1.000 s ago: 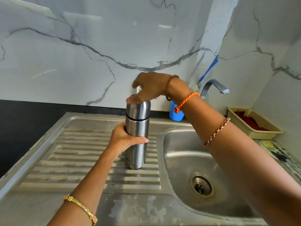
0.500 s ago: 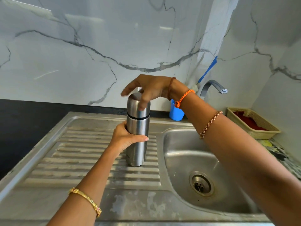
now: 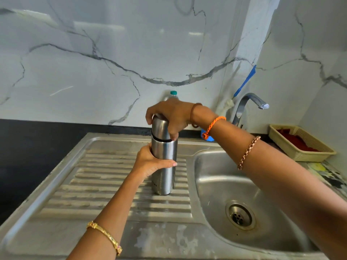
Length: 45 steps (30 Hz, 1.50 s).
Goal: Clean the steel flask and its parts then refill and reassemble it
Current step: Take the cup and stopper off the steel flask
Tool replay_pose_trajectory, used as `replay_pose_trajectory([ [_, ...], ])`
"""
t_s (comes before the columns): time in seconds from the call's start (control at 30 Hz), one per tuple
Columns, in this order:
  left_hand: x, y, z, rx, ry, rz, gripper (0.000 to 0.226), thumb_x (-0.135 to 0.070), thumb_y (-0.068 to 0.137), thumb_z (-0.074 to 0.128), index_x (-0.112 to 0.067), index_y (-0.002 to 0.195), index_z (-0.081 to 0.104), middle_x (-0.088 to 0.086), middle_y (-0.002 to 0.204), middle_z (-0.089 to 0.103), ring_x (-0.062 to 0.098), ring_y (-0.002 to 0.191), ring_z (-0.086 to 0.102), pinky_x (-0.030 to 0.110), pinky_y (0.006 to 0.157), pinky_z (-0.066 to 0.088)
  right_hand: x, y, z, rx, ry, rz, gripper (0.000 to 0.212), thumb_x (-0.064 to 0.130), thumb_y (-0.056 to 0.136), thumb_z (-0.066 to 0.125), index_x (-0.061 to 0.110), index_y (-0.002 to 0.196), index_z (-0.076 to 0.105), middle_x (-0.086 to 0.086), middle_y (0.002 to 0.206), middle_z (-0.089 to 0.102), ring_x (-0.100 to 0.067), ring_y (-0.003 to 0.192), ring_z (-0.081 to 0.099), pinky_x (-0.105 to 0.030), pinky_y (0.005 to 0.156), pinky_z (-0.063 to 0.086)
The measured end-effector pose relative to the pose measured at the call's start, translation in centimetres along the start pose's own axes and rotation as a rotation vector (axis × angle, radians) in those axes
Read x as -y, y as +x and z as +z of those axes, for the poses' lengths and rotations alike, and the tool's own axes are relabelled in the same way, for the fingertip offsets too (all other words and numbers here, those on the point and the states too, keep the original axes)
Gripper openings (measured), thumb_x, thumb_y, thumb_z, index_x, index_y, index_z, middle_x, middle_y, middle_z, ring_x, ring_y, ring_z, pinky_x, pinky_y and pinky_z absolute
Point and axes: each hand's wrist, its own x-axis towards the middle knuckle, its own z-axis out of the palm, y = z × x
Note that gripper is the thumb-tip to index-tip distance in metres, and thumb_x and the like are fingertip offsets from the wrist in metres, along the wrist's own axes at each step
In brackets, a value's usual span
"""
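Observation:
The steel flask (image 3: 164,177) stands upright on the ribbed drainboard (image 3: 112,184) just left of the sink basin. My left hand (image 3: 150,162) grips its body around the middle, thumb across the front. The steel cap (image 3: 159,126) sits on top of the flask above a dark seam. My right hand (image 3: 170,117) comes down over the cap from behind, fingers curled round its sides.
The sink basin (image 3: 216,184) with its drain (image 3: 241,215) lies to the right, under a curved tap (image 3: 249,102). A teal-capped plastic bottle (image 3: 173,93) stands behind my right hand. A blue cup (image 3: 209,137) and a beige basket (image 3: 302,147) sit further right.
My right hand has dropped from a loose, spread hold above the cap to a full grip round it. The flask and my left hand have stayed in place.

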Motion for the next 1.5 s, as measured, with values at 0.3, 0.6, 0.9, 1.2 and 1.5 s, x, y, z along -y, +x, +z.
replay_pose_trajectory([
  [0.3, -1.9, 1.0, -1.3, 0.046, 0.096, 0.059, 0.059, -0.019, 0.04, 0.09, -0.015, 0.094, 0.065, -0.001, 0.091, 0.071, 0.016, 0.087, 0.067, 0.03, 0.072, 0.054, -2.5, -1.1, -3.8, -0.309, 0.057, -0.368, 0.045, 0.007, 0.055, 0.054, 0.007, 0.1, 0.058, -0.002, 0.101, 0.049, -0.016, 0.091, 0.049, -0.019, 0.075, 0.04],
  [0.6, -0.7, 0.6, -0.3, -0.042, 0.036, 0.097, 0.061, -0.018, 0.036, 0.087, -0.015, 0.091, 0.061, 0.001, 0.087, 0.07, 0.016, 0.084, 0.067, 0.027, 0.071, 0.053, -8.0, -2.2, 8.6, -0.904, 1.298, -0.047, 0.07, -0.002, 0.048, 0.079, 0.018, 0.107, 0.046, 0.001, 0.106, 0.047, 0.002, 0.089, 0.054, -0.014, 0.076, 0.047],
  [0.9, -1.3, 0.4, -2.3, -0.239, 0.022, 0.118, 0.047, -0.007, 0.047, 0.09, -0.022, 0.079, 0.058, -0.003, 0.082, 0.066, 0.011, 0.077, 0.062, 0.024, 0.064, 0.051, -8.0, 2.1, 20.0, -0.699, 1.336, 0.378, 0.075, -0.001, 0.059, 0.083, 0.009, 0.125, 0.048, -0.01, 0.122, 0.054, -0.01, 0.098, 0.054, -0.007, 0.077, 0.044],
  [1.2, -0.5, 0.5, -5.2, -0.276, 0.054, 0.107, 0.053, -0.01, 0.047, 0.09, -0.014, 0.092, 0.063, -0.003, 0.087, 0.067, 0.011, 0.082, 0.064, 0.022, 0.065, 0.049, -4.4, 5.0, 22.8, -0.611, 1.025, 0.429, 0.065, 0.014, 0.063, 0.084, 0.006, 0.117, 0.048, 0.0, 0.106, 0.053, -0.012, 0.098, 0.052, -0.01, 0.082, 0.036],
  [1.5, 0.3, 0.5, -5.2, -0.246, 0.087, 0.076, 0.057, -0.02, 0.047, 0.09, -0.015, 0.097, 0.063, -0.001, 0.092, 0.068, 0.015, 0.087, 0.064, 0.032, 0.074, 0.054, -3.9, 4.8, 23.1, -0.558, 1.043, 0.511, 0.082, 0.023, 0.067, 0.083, 0.005, 0.133, 0.038, -0.012, 0.131, 0.048, -0.023, 0.123, 0.046, -0.019, 0.1, 0.036],
])
